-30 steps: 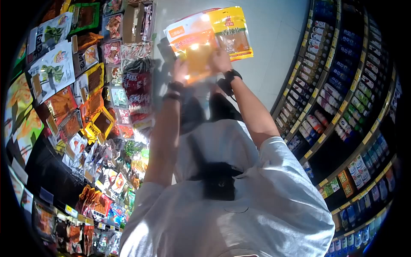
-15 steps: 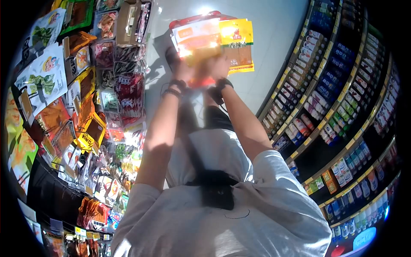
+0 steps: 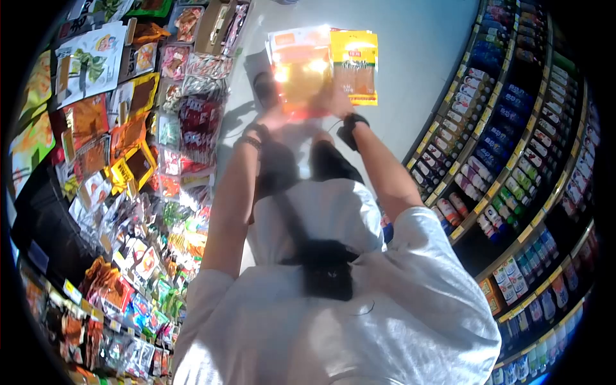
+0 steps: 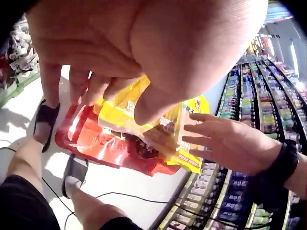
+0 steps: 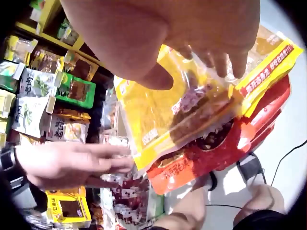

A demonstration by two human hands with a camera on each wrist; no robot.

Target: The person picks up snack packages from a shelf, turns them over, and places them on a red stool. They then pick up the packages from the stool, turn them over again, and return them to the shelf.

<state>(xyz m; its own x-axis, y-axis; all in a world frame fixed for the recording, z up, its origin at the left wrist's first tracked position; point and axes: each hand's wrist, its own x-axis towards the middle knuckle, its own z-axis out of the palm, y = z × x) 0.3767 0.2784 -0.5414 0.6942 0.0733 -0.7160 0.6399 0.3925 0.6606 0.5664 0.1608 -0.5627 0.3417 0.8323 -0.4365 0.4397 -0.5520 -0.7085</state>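
Note:
Both hands are at a group of flat food packets. In the head view a glare-lit orange and white packet (image 3: pixel 300 67) lies beside a yellow one (image 3: pixel 356 70), with my left hand (image 3: pixel 274 115) at the lower left edge and my right hand (image 3: pixel 335 99) at the lower right. The left wrist view shows a red packet (image 4: pixel 91 143) under yellow ones; the right hand (image 4: pixel 228 143) touches their side with straight fingers. In the right wrist view the left hand (image 5: pixel 76 163) has extended fingers at the edge of the yellow packet (image 5: pixel 144 110); the right thumb lies over it.
Packed snack displays (image 3: pixel 135 167) stand on the left, with hanging and boxed packets. Shelves of bottles and cartons (image 3: pixel 513 147) curve along the right. Pale floor (image 3: pixel 410 38) runs between them. A thin cable (image 4: pixel 129 194) crosses near the feet.
The packets have shifted and stand straighter, with the yellow one now more upright than a second ago. Both hands have stayed at their lower edges.

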